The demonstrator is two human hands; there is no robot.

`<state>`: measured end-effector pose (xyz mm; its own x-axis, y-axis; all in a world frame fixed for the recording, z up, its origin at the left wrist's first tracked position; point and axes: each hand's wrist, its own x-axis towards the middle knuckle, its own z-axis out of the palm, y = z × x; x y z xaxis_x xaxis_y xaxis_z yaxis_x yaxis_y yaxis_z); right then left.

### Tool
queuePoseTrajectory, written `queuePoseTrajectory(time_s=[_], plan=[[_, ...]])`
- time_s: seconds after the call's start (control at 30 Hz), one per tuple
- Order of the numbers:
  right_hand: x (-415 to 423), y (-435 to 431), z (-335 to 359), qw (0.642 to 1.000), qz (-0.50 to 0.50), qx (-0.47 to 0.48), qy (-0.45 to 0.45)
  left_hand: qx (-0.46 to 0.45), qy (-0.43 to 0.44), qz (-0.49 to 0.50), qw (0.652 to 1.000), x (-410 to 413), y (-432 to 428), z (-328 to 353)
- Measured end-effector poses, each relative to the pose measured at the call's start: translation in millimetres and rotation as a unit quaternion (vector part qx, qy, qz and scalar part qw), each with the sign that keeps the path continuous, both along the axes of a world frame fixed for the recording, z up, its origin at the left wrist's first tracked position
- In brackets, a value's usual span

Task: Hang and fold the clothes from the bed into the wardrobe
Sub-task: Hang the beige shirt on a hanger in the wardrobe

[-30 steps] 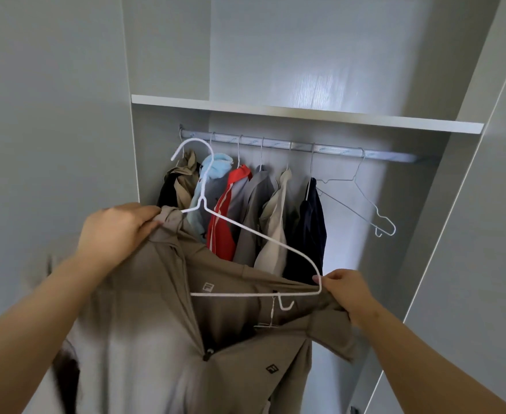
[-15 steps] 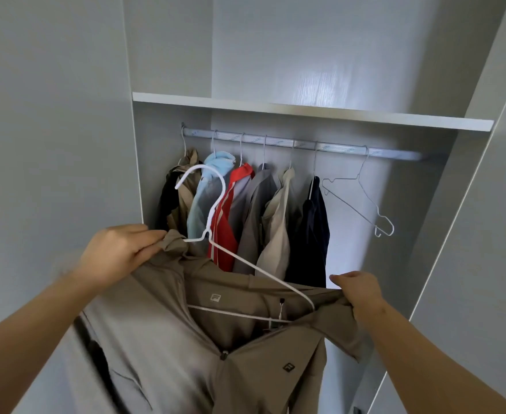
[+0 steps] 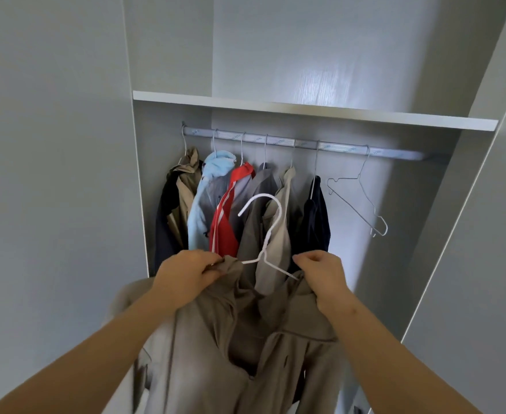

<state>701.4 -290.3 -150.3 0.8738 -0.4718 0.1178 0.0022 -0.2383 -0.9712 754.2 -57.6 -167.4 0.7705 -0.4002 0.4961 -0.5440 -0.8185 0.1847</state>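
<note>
Grey wardrobe (image 3: 305,111) holds hung garments (image 3: 225,225), bare hanger (image 3: 354,205); left hand (image 3: 186,276), right hand (image 3: 323,273) pinch taupe jacket (image 3: 216,339).

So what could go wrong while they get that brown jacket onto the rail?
The jacket sits bunched on the white hanger, gripped by the left hand and right hand; it might slip off when released. The rail is crowded at its left, so the hook could snag hung clothes or knock the empty wire hanger.
</note>
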Motion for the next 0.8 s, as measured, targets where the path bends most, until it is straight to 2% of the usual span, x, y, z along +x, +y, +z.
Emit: queuePoseTrajectory(time_s=[0.07, 0.13, 0.2, 0.27, 0.3, 0.37, 0.43, 0.5, 0.6, 0.73, 0.8], plan=[[-9.0, 11.2, 0.1, 0.993, 0.05, -0.106, -0.029, -0.055, 0.067, -0.006, 0.996, 1.8, 1.8, 4.3], [-19.9, 12.0, 1.3, 0.973, 0.067, -0.194, -0.104, -0.129, 0.116, -0.028, 0.985, 1.1, 9.9, 11.4], [-22.6, 2.6, 0.3, 0.947, -0.01, -0.288, -0.145, -0.194, 0.144, -0.053, 0.969, -1.9, 17.1, 18.6], [-22.6, -11.2, 0.1, 0.924, -0.12, -0.358, -0.066, -0.238, 0.16, -0.067, 0.956, -5.1, 20.6, 25.3], [-22.5, -16.5, 1.3, 0.922, -0.137, -0.362, -0.013, -0.255, 0.164, -0.073, 0.95, -6.3, 21.3, 29.0], [-20.1, -21.2, 5.3, 0.916, -0.12, -0.38, 0.05, -0.286, 0.169, -0.085, 0.94, -7.5, 19.2, 35.0], [-16.8, -15.5, 13.0, 0.9, -0.097, -0.424, 0.028, -0.285, 0.171, -0.091, 0.939, -9.7, 10.6, 38.5], [-15.6, -3.8, 18.6, 0.905, -0.05, -0.422, -0.028, -0.256, 0.16, -0.092, 0.949, -11.9, -1.0, 37.9], [-17.6, 3.1, 19.3, 0.921, -0.016, -0.389, -0.037, -0.242, 0.164, -0.099, 0.951, -14.5, -8.8, 37.6], [-18.6, -7.0, 14.5, 0.954, -0.031, -0.298, 0.003, -0.319, 0.268, -0.15, 0.897, -19.7, -9.0, 44.2], [-19.5, -7.3, 10.2, 0.955, -0.04, -0.293, 0.012, -0.393, 0.284, -0.127, 0.866, -20.2, -14.0, 48.9]])
